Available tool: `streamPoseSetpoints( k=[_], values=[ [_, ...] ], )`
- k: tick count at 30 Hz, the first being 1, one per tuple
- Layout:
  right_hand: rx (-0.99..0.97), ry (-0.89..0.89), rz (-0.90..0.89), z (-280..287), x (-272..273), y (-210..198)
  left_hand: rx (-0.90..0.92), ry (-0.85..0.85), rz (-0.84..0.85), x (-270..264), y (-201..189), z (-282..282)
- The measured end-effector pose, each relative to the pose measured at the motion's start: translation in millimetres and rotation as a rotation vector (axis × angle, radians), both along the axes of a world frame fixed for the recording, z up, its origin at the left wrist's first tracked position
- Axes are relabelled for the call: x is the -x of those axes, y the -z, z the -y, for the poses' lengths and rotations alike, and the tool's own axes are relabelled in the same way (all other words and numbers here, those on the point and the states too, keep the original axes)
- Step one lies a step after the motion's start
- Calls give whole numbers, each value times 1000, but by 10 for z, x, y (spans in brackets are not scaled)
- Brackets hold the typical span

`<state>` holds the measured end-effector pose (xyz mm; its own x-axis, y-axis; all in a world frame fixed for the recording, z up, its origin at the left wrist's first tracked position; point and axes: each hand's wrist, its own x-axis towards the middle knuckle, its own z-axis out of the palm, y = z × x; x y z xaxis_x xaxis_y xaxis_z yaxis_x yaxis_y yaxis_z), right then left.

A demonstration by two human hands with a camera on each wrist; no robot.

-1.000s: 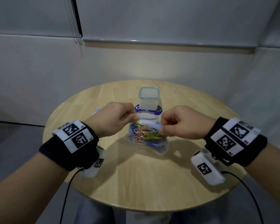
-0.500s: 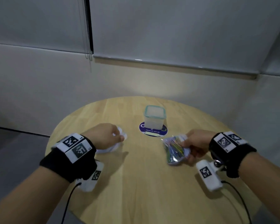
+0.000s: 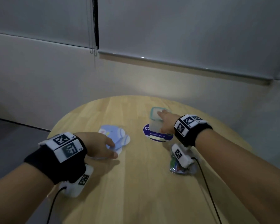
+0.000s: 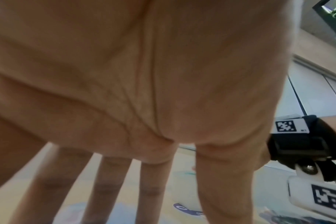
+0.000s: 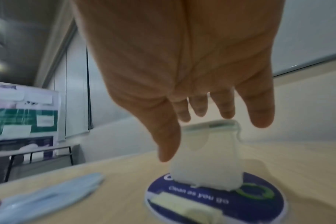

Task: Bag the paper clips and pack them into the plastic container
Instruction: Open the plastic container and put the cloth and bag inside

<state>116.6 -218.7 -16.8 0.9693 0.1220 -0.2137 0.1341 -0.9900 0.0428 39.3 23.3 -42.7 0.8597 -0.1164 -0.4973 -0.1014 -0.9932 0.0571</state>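
Observation:
The clear bag of coloured paper clips [image 3: 176, 167] lies on the table's right side, partly hidden under my right wrist camera. My right hand [image 3: 166, 120] is stretched forward to the frosted plastic container [image 3: 154, 126] with its teal lid [image 3: 156, 112]. The fingers [image 5: 226, 109] are straight and spread over the lid, and the thumb is in front of the container [image 5: 207, 159]. My left hand [image 3: 103, 147] rests with straight fingers [image 4: 107, 189] on the light blue empty bags [image 3: 118, 137].
The container stands on a round dark blue sticker [image 3: 158, 135] on the round wooden table [image 3: 136, 183]. A grey wall lies just behind the far table edge. Cables trail from both wrist cameras.
My right hand let go of the bag of clips, which now lies on the table, and moved forward to the container. My left hand stays on the blue bags with fingers flattened.

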Motion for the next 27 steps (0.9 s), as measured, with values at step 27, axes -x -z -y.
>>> streamPoseSetpoints(
  k=[27],
  values=[
    [-1164, 493, -449, 296, 1256, 219, 1137, -510, -136, 535, -67, 568]
  ],
)
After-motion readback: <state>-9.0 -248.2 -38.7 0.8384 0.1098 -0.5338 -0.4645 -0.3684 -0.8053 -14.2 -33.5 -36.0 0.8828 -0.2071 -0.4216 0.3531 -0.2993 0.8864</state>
